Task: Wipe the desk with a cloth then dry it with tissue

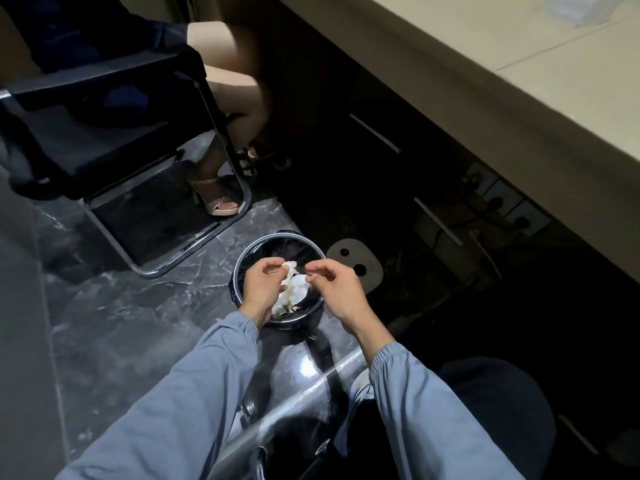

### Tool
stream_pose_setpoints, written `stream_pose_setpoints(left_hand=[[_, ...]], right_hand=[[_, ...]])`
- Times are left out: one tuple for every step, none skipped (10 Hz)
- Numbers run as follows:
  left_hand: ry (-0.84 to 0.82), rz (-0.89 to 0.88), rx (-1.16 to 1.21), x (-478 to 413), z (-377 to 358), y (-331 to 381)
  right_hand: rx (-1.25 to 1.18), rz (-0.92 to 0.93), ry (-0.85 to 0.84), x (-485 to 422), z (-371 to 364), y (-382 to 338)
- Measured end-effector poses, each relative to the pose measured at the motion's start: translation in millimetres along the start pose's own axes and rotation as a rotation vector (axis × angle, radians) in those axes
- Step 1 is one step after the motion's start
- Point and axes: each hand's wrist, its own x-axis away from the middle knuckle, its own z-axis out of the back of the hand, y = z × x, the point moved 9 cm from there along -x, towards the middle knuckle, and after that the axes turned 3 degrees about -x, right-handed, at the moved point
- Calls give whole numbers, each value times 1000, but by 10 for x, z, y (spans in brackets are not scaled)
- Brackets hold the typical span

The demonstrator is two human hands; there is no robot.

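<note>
tissue (289, 268) pinched in left hand (263, 284) (over bin (242, 261)) | right hand (337, 289) beside, loosely curled, empty

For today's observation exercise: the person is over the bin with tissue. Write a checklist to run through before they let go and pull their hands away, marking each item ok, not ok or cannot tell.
1. Both hands over the bin opening: ok; left hand and right hand are above it.
2. Tissue above the opening, not the floor: ok.
3. Left grip on tissue: ok, fingers pinch it.
4. Right grip on tissue: cannot tell; fingertips are close to it.
5. Room in bin: ok, though white waste already lies inside.
6. Desk dry: cannot tell.
</note>
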Motion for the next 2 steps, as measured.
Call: stream_pose_setpoints(left_hand=[[-15,20,-14,46,-56,-80],[-27,10,-14,84,-88,-107]], right_hand=[[17,-17,-12,-41,11,97],[16,-34,-4,-94,-2,181]])
